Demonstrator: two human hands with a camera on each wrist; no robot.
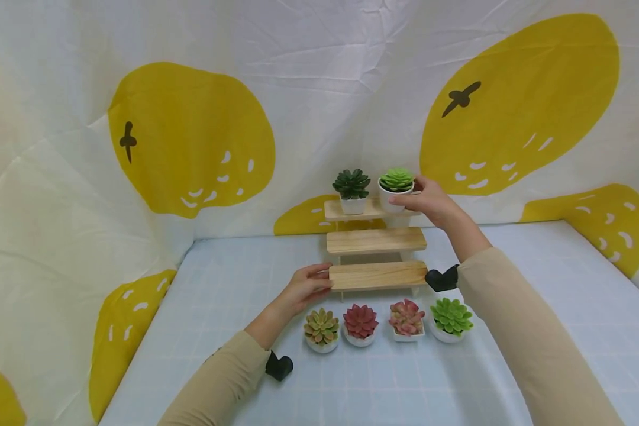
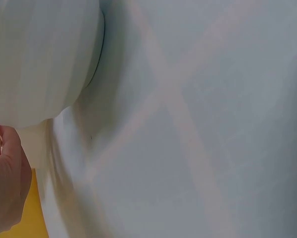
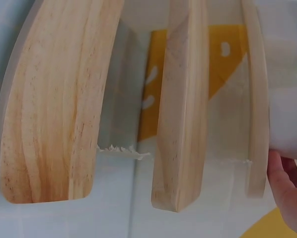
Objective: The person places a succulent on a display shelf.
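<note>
A three-tier wooden stand (image 1: 377, 276) is on the table. On its top tier sits a dark green succulent (image 1: 351, 184) in a white pot. Beside it, my right hand (image 1: 431, 201) grips the white pot of a bright green succulent (image 1: 396, 188), at the tier's right end. In the right wrist view the fingertips (image 3: 276, 171) lie against a white pot by the top board. My left hand (image 1: 303, 288) holds the left end of the lowest board between thumb and fingers. The left wrist view shows that hand (image 2: 9, 183) pinching the wood, partly cut off.
In front of the stand stand several potted succulents: a yellow-green one (image 1: 321, 328), a dark red one (image 1: 360, 322), a pink one (image 1: 407, 318) and a green one (image 1: 451, 318). A lemon-print cloth (image 1: 319, 118) hangs behind the pale blue tabletop (image 1: 383, 384).
</note>
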